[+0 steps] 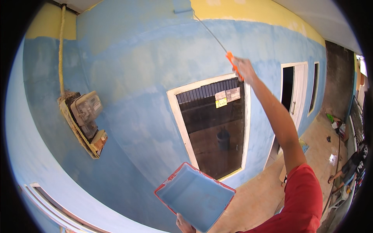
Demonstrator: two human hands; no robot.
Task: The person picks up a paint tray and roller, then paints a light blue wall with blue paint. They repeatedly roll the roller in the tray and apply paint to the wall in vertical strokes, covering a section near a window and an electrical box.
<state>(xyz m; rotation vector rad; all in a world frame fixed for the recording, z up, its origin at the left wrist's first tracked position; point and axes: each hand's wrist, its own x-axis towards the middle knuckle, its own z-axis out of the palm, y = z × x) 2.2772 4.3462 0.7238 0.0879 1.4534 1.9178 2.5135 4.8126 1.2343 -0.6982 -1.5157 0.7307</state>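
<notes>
High up in front of me, my right hand (244,69) grips the orange handle (235,65) of a paint roller. Its thin metal rod leads up to the blue-coated roller head (183,11), which touches the wall where blue paint meets yellow (230,11). My left hand (184,223), low in the view, holds a red paint tray (193,198) by its edge. The inside of the tray is coated with blue paint, and its rim shows red. Patchy blue paint covers most of the wall (140,96).
An electricity meter (87,107) juts from the wall at left, below a yellowish conduit (61,52). A white-framed window (215,131) lies ahead, a white door (297,93) farther right. Another person (351,163) is at far right, near a hose on the tiled floor (247,201).
</notes>
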